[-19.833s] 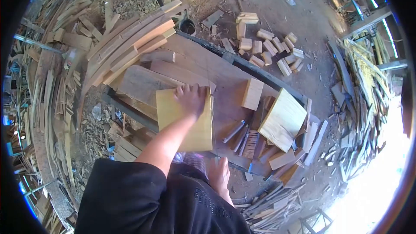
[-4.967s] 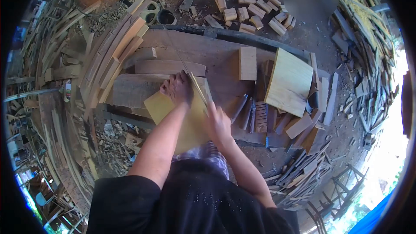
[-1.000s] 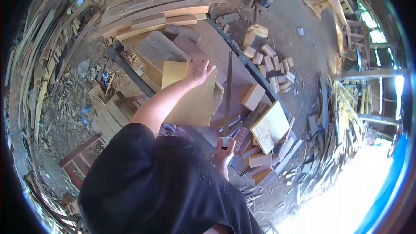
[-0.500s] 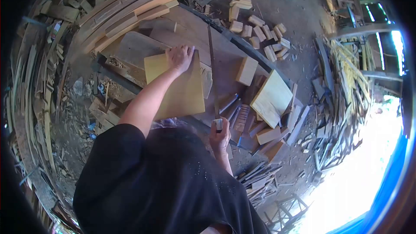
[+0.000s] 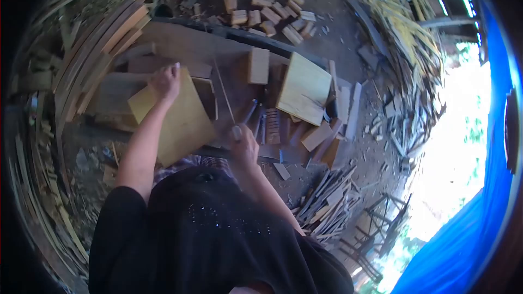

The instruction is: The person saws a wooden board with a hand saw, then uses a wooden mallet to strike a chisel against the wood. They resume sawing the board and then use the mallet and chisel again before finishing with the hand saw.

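Observation:
My left hand [image 5: 165,83] is closed over the far edge of a flat, square-cut wooden board [image 5: 182,117], which lies tilted across the workbench [image 5: 229,49] in front of me. In my right hand [image 5: 245,149], blurred by motion, is the pale handle of what looks like a handsaw [image 5: 222,84]. Its long thin blade, seen edge-on, points away from me, to the right of the board and apart from it. Further right on the bench stand a wooden block [image 5: 259,66] and a second pale board [image 5: 305,88]. Several slim, dark-handled tools [image 5: 262,122] lie between these and my right hand.
Several cut blocks [image 5: 267,16] lie on the ground beyond the bench. Long planks [image 5: 117,38] are stacked at the left. Thin offcuts [image 5: 329,201] are heaped near my right side, with more scrap wood [image 5: 403,103] and a blue tarp [image 5: 463,228] further right.
My view has turned, so the bench and its contents sit further left. The board appears more slanted, my left hand still on its edge. My right hand still holds the saw.

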Demonstrator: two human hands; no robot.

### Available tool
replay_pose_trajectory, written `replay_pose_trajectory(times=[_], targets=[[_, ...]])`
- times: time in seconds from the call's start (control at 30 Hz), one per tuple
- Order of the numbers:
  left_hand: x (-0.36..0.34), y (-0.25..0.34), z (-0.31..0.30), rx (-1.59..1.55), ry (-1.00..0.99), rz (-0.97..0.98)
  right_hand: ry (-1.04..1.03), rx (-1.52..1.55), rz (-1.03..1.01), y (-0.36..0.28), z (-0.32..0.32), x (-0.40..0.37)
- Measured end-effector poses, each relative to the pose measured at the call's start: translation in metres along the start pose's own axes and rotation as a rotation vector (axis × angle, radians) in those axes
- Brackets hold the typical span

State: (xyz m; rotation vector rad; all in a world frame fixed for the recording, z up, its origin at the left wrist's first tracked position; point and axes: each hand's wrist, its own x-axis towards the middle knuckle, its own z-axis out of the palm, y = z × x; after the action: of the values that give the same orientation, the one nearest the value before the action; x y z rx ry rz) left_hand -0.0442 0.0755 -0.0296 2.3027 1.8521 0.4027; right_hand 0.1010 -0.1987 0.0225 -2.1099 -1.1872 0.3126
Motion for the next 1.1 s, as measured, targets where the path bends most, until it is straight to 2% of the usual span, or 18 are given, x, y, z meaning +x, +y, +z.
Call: replay_pose_trajectory(times=[0.1, 0.2, 0.3, 0.5, 0.63, 0.73, 0.83, 0.97, 1.0, 1.07, 1.1], targets=[[0.002, 0.000, -0.003, 0.011, -0.030, 0.014, -0.012, 0.025, 0.043, 0.005, 0.014, 0.004], [0.003, 0.002, -0.005, 0.023, -0.111, -0.067, -0.139, -0.003, 0.208, 0.006, 0.031, 0.005], [0.005, 0.002, -0.007, 0.045, -0.158, -0.079, -0.227, -0.078, 0.096, 0.013, 0.051, 0.002], [0.001, 0.008, -0.011, 0.042, -0.096, -0.070, -0.232, 0.018, 0.123, 0.019, 0.068, -0.001], [0.006, 0.007, -0.006, 0.000, -0.128, -0.086, -0.233, -0.020, 0.104, 0.022, 0.071, 0.002], [0.013, 0.013, -0.002, 0.012, -0.137, 0.083, -0.259, -0.081, 0.121, 0.019, 0.069, 0.006], [0.020, 0.029, -0.005, 0.014, -0.124, 0.173, -0.284, -0.180, 0.086, 0.021, 0.063, 0.012], [0.024, 0.019, 0.008, -0.067, -0.049, 0.236, -0.395, -0.124, 0.131, 0.021, 0.055, 0.017], [0.023, 0.020, -0.001, -0.057, -0.115, 0.223, -0.352, -0.220, 0.143, 0.018, 0.051, 0.020], [0.019, 0.021, -0.005, -0.041, -0.065, 0.213, -0.257, -0.363, 0.136, 0.020, 0.052, 0.023], [0.016, 0.022, -0.005, -0.039, -0.033, 0.225, -0.279, -0.361, 0.187, 0.021, 0.052, 0.026]])
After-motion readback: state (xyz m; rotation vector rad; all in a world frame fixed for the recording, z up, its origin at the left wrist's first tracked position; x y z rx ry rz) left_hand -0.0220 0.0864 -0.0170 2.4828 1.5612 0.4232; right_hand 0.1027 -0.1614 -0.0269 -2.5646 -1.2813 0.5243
